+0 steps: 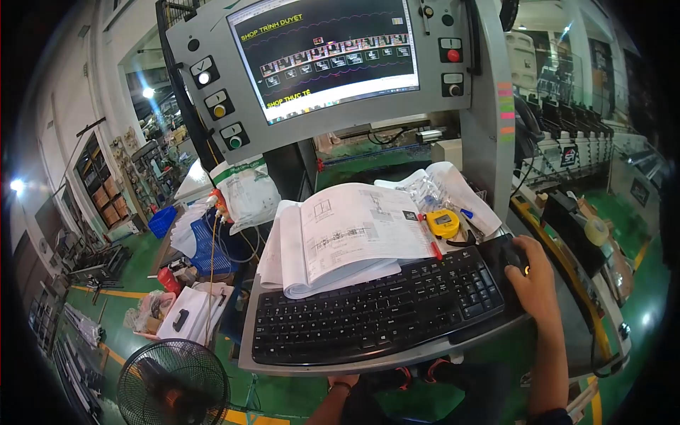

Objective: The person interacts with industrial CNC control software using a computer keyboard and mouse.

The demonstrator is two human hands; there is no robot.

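My right hand (533, 275) is closed over a black mouse (511, 256) at the right end of the shelf. Beside it lies a black keyboard (382, 312). My left hand (343, 382) hangs below the shelf's front edge, and its fingers are hidden. An open stack of printed drawings (347, 234) rests on the back of the keyboard. At its right edge are a red pen (431, 239) and a yellow tape measure (444, 224). Above, a screen (326, 53) in a grey panel shows a coloured drawing on black.
Buttons (453, 55) flank the screen. A white bag (248, 193) and blue basket (211, 244) stand left of the papers. A fan (173, 386) is at the lower left. A yellow rail (567, 273) runs along the right, with machinery behind.
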